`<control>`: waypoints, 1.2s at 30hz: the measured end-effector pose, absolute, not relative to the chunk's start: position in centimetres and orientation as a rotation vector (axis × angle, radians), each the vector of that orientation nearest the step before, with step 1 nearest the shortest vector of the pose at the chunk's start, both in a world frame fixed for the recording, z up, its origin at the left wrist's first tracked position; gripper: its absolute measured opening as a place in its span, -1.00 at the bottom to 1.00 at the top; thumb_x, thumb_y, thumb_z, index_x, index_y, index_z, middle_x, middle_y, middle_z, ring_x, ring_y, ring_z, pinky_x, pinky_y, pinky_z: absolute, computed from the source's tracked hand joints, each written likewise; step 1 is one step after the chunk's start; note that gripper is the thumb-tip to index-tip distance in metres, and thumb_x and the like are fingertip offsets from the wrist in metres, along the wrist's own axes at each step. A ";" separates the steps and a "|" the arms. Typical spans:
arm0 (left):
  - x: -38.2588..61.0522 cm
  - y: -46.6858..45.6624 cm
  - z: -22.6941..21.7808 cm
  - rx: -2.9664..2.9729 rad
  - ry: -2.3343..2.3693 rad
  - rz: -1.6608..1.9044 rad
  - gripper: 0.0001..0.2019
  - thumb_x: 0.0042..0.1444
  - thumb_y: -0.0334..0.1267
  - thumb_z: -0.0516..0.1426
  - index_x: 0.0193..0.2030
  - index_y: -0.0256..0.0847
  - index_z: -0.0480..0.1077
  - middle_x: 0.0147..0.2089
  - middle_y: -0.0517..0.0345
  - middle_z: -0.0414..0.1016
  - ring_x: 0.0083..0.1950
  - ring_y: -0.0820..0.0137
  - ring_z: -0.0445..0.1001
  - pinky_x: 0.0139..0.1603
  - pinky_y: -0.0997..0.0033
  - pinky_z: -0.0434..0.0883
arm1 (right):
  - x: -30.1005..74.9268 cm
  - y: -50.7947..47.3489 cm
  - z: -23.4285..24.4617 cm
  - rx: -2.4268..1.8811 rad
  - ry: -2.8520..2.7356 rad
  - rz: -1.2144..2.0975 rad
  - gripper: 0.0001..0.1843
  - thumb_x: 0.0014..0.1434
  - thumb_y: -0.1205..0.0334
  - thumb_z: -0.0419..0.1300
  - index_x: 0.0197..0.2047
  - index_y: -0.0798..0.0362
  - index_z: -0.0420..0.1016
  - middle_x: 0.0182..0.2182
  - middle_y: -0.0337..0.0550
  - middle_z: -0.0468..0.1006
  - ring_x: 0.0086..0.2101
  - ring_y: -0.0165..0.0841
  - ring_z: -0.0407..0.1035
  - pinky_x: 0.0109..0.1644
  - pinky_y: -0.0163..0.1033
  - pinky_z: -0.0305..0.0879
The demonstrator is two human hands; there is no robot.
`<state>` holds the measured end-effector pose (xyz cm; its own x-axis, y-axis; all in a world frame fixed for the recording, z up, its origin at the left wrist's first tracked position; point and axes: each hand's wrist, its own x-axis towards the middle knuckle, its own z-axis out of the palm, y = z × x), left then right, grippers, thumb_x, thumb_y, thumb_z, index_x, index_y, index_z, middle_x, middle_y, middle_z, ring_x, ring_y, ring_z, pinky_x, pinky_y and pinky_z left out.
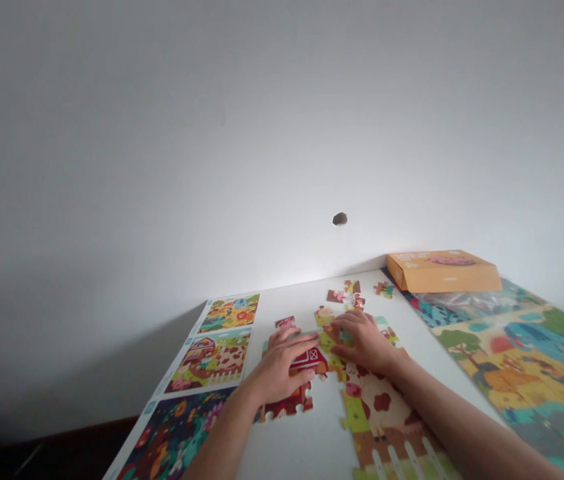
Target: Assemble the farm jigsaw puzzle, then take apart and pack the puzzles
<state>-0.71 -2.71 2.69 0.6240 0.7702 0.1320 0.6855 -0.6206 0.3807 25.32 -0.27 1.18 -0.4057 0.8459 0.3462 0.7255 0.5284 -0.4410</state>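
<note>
A partly assembled farm jigsaw lies on the white table, with a red barn section [312,360] on the left and a cow section [379,403] on the right. My left hand [285,363] rests flat over the barn section, fingers stretched out, hiding part of it. At the upper middle of the jigsaw, my right hand [365,340] has its fingers and thumb bent around a small brownish puzzle piece [332,332], mostly covered by the fingers. A loose pink puzzle piece [285,322] lies just beyond my left hand.
Several loose puzzle pieces [353,287] lie farther back. Along the left edge runs a picture sheet [215,360] with farm and animal scenes. On the right, an orange box [447,272] and a plastic bag [467,301] sit on another animal puzzle [522,360]. A white wall [262,167] stands behind.
</note>
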 end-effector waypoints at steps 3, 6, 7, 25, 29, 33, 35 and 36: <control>-0.8 -2.5 2.3 2.574 1.228 0.519 -0.49 0.15 -0.14 0.17 0.26 0.05 0.27 0.32 0.19 0.29 0.36 0.13 0.09 0.35 0.00 0.10 | 25.2 -0.4 1.2 -1.237 -2.245 0.324 -0.53 0.03 0.02 0.32 0.03 -0.08 0.50 -0.04 -0.12 0.53 0.00 -0.13 0.30 0.14 -0.02 0.12; -1.1 -1.9 1.8 2.569 1.441 0.701 -0.59 0.19 -0.20 0.11 0.19 0.00 0.35 0.28 0.14 0.33 0.31 0.15 0.15 0.31 0.01 0.14 | 25.2 -0.3 1.2 -1.258 -2.230 0.326 -0.53 0.03 0.06 0.33 0.02 -0.07 0.49 -0.08 -0.12 0.55 -0.01 -0.13 0.30 0.13 -0.03 0.12; -1.2 -1.7 1.6 2.544 1.544 0.747 -0.62 0.19 -0.21 0.10 0.17 -0.01 0.37 0.25 0.12 0.35 0.28 0.14 0.18 0.28 -0.02 0.16 | 25.3 -0.3 1.2 -1.258 -2.231 0.327 -0.54 0.03 0.08 0.33 0.02 -0.07 0.49 -0.09 -0.12 0.55 -0.01 -0.14 0.30 0.13 -0.03 0.12; -0.9 -2.1 2.3 2.566 1.420 0.753 -0.73 0.14 -0.22 0.16 0.00 0.03 0.51 0.21 0.19 0.41 0.29 0.10 0.16 0.27 -0.07 0.16 | 25.2 -1.6 2.8 -0.984 -2.380 0.468 -0.49 -0.01 0.18 0.29 0.07 -0.05 0.46 -0.14 -0.08 0.51 -0.07 -0.14 0.28 0.10 -0.03 0.11; -0.3 -2.8 3.0 2.569 1.195 0.640 -0.68 0.07 -0.35 0.19 -0.03 0.04 0.53 0.23 0.21 0.39 0.34 0.09 0.10 0.32 -0.08 0.13 | 25.0 -2.2 3.6 -0.912 -2.452 0.523 -0.42 -0.10 0.21 0.31 0.07 -0.08 0.46 -0.18 -0.10 0.50 -0.10 -0.15 0.28 0.07 -0.03 0.12; -0.4 -3.1 3.2 2.542 1.156 0.586 -0.58 0.02 -0.45 0.14 0.00 0.01 0.51 0.24 0.19 0.39 0.34 0.08 0.10 0.32 -0.09 0.14 | 24.7 -2.7 4.1 -0.825 -2.502 0.552 -0.40 -0.13 0.23 0.31 0.06 -0.08 0.47 -0.21 -0.14 0.49 -0.14 -0.18 0.29 0.07 -0.06 0.11; -0.5 -3.1 3.1 2.541 1.152 0.586 -0.58 0.04 -0.47 0.11 0.01 0.01 0.50 0.22 0.19 0.40 0.33 0.11 0.11 0.32 -0.06 0.15 | 24.6 -2.9 4.2 -0.798 -2.504 0.557 -0.39 -0.15 0.24 0.33 0.06 -0.09 0.47 -0.23 -0.16 0.48 -0.15 -0.20 0.29 0.06 -0.08 0.11; -0.5 -3.0 3.1 2.543 1.151 0.599 -0.59 0.06 -0.47 0.09 0.01 0.00 0.50 0.21 0.19 0.41 0.33 0.13 0.13 0.32 -0.04 0.17 | 24.6 -2.9 4.2 -0.789 -2.505 0.561 -0.38 -0.15 0.24 0.33 0.06 -0.11 0.47 -0.22 -0.16 0.48 -0.15 -0.20 0.29 0.07 -0.08 0.10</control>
